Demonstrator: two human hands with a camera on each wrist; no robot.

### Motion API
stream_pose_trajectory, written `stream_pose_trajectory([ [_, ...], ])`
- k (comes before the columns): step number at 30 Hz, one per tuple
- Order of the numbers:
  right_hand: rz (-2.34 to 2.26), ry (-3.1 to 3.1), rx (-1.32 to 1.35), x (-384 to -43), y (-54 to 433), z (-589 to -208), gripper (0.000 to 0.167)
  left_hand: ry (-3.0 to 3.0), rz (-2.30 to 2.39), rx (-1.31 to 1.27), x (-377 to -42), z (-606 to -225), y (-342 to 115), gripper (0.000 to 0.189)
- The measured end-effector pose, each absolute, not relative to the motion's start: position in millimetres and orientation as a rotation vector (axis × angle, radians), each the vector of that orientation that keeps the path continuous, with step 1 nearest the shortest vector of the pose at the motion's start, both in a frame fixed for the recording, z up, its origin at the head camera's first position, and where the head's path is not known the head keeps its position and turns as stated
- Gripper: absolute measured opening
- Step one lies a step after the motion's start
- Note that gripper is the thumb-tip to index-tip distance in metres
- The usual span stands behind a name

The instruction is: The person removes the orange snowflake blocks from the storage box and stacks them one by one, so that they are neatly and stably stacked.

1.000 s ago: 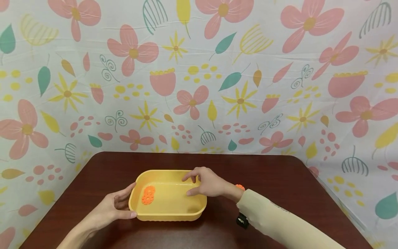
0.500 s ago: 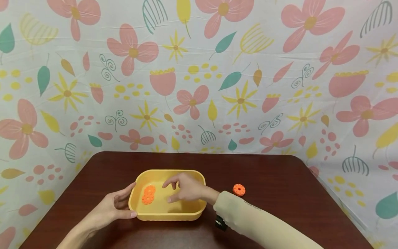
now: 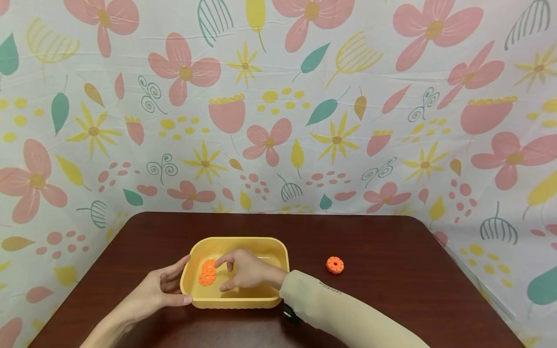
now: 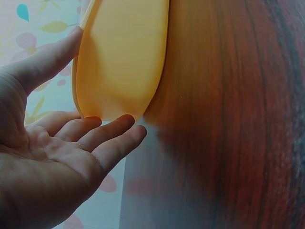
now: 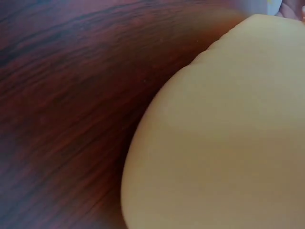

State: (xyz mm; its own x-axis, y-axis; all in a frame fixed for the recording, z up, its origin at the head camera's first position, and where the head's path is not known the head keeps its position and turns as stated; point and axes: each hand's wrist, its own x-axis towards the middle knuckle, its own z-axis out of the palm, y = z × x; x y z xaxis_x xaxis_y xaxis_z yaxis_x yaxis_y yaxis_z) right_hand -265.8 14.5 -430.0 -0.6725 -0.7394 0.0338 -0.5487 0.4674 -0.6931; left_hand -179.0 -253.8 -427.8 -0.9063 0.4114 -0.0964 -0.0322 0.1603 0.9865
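Note:
In the head view a shallow yellow plastic bin [image 3: 243, 303] stands on the table. My left hand [image 3: 150, 292] holds its left end, thumb at the front corner and index finger at the back corner. The left wrist view shows that hand [image 4: 62, 148] with its fingertips against the bin's wall [image 4: 124, 57]. Two orange notched plastic discs [image 3: 207, 277] lie overlapping at the bin's left side. My right hand [image 3: 245, 269] is inside the bin, index finger and thumb spread apart, fingertips just right of the discs, nothing held. In the right wrist view the bin's outer wall [image 5: 214, 124] hides most of that hand.
Another orange notched piece [image 3: 334, 265], thicker, like discs joined together, lies on the dark wooden table [image 3: 391, 270] right of the bin. A flower-printed cloth [image 3: 278, 106] hangs behind the table and along its sides. A dark device [image 3: 290, 314] sits under the right sleeve.
My right hand has moved left across the bin toward the two discs, uncovering the orange piece on the table. The left hand and the bin have stayed in place.

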Motion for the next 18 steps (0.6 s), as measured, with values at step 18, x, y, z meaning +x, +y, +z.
stream_pose_trajectory([
  [18,-0.757,2.479,-1.135,-270,-9,-430,0.062,2.101,1.803,0.365,-178,-428,-254,0.098],
])
